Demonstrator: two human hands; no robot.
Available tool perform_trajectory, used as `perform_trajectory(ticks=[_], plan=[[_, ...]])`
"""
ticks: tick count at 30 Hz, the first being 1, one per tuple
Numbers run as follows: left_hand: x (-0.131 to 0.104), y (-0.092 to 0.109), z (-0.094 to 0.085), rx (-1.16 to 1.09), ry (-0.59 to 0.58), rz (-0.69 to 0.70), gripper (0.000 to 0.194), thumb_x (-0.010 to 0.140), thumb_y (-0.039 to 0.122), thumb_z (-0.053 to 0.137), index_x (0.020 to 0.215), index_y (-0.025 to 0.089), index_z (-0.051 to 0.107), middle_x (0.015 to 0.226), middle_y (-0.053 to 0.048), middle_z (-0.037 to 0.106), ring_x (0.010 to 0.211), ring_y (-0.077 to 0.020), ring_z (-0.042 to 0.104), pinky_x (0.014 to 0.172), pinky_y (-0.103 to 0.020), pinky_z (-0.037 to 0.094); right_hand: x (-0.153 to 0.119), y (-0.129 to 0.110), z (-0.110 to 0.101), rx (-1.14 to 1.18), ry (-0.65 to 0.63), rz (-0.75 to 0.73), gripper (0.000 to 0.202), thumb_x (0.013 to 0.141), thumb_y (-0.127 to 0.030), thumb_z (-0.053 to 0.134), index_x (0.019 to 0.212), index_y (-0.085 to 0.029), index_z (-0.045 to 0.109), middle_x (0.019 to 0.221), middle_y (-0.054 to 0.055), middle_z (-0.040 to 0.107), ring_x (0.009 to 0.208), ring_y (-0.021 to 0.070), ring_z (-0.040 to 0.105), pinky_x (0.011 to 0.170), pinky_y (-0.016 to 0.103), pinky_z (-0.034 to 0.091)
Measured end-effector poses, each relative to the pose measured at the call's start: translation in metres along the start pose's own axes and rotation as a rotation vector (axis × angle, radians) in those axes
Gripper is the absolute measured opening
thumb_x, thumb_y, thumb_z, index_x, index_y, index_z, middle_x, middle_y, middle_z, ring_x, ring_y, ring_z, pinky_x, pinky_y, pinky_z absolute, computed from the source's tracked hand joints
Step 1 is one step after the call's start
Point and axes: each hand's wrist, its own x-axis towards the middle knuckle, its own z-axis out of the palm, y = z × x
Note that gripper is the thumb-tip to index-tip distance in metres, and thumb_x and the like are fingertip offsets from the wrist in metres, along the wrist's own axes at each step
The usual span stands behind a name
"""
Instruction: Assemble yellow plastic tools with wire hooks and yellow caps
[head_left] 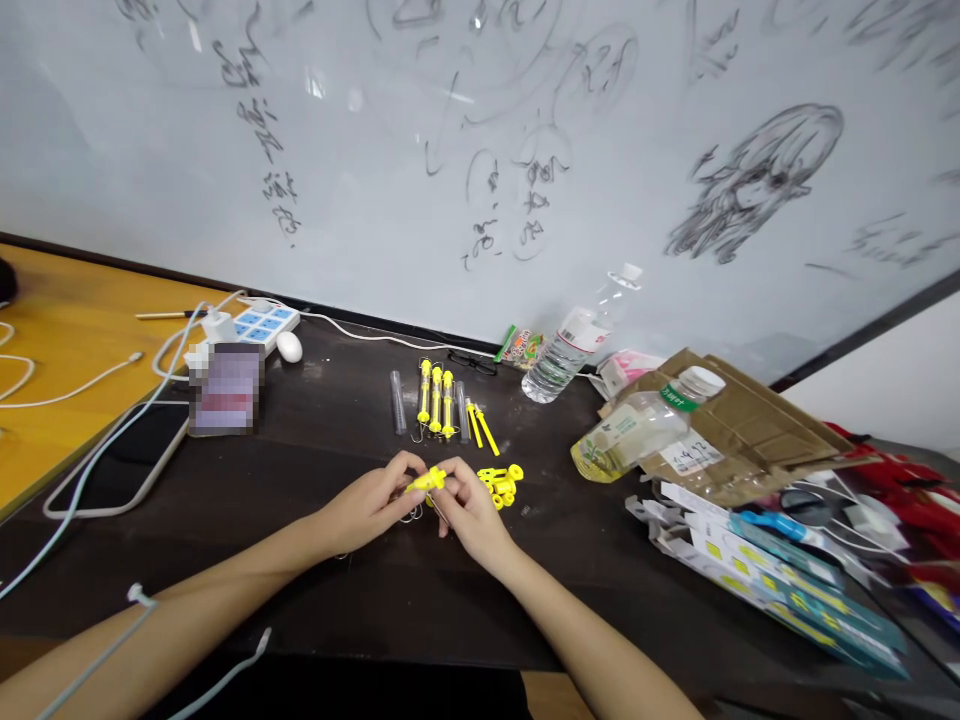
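Note:
My left hand (375, 502) and my right hand (471, 508) meet over the dark table, both closed on one small yellow plastic part (429, 481). Fingertips cover some of it, so its full shape is hidden. Thin metal wire hooks (412, 514) lie just under the hands. To the right of my right hand sits a pile of small yellow plastic pieces (501, 485). Beyond the hands, several yellow-capped clear tubes (436, 400) lie side by side, with a plain clear tube (398, 402) to their left. Two thin yellow rods (486, 428) rest at their right.
A water bottle (566, 345) and a bottle of yellowish drink (637, 430) stand right of the tubes, near cardboard (742, 430) and an open box (780, 580). Phone (131, 455), power strip (264, 325) and cables lie left. A whiteboard (375, 200) rises behind.

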Motion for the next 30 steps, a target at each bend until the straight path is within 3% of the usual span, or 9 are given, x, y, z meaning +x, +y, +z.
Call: perform_trajectory(ticks=[3,6,11,19,26,30], plan=[[0.001,-0.002,0.002,0.08,0.01,0.009,0.025,0.097,0.039,0.032,0.099,0.019,0.045,0.079,0.001,0.056,0.069,-0.0138,0.053,0.064,-0.024,0.038,-0.003,-0.003,0.002,-0.062,0.003,0.001,0.019,0.088,-0.034,0.052,0.102,-0.022,0.049,0.053,-0.011,0.038,0.041,0.0057,0.039,0.038,0.015,0.043],[0.0,-0.004,0.003,0.187,0.007,0.011,0.028,0.097,0.04,0.031,0.088,0.019,0.046,0.074,0.001,0.054,0.066,-0.0146,0.054,0.06,-0.023,0.036,-0.001,-0.003,0.003,0.077,-0.03,0.031,0.019,0.086,-0.034,0.054,0.098,-0.021,0.05,0.047,-0.014,0.033,0.035,0.0041,0.029,0.035,0.016,0.043],[-0.001,-0.002,0.006,0.313,0.023,-0.051,0.026,0.096,0.039,0.031,0.092,0.019,0.047,0.068,0.001,0.056,0.058,-0.0161,0.057,0.054,-0.023,0.033,0.004,0.0,0.007,0.251,-0.018,0.068,0.018,0.083,-0.034,0.058,0.092,-0.02,0.05,0.04,-0.016,0.029,0.031,0.0025,0.018,0.032,0.017,0.043],[-0.003,-0.001,0.01,0.463,0.055,-0.057,0.022,0.096,0.036,0.032,0.095,0.02,0.048,0.072,-0.001,0.061,0.061,-0.0173,0.062,0.054,-0.022,0.036,0.005,0.004,0.003,0.128,0.017,0.067,0.017,0.082,-0.033,0.056,0.091,-0.021,0.05,0.044,-0.015,0.03,0.029,0.0026,0.025,0.03,0.015,0.041],[-0.005,-0.005,0.01,0.531,0.046,-0.014,0.023,0.096,0.039,0.035,0.091,0.02,0.047,0.069,0.001,0.06,0.058,-0.0153,0.06,0.052,-0.021,0.034,0.003,-0.003,-0.009,-0.064,-0.052,0.051,0.013,0.084,-0.026,0.049,0.094,-0.019,0.054,0.055,-0.011,0.04,0.032,0.0032,0.04,0.031,0.013,0.037],[-0.004,-0.004,0.005,0.496,-0.021,0.025,0.022,0.095,0.038,0.037,0.093,0.02,0.049,0.069,0.002,0.06,0.057,-0.0135,0.058,0.052,-0.02,0.033,0.001,-0.007,-0.015,-0.147,-0.104,0.045,0.014,0.086,-0.025,0.047,0.095,-0.019,0.056,0.055,-0.01,0.041,0.034,0.0042,0.044,0.034,0.014,0.036]])
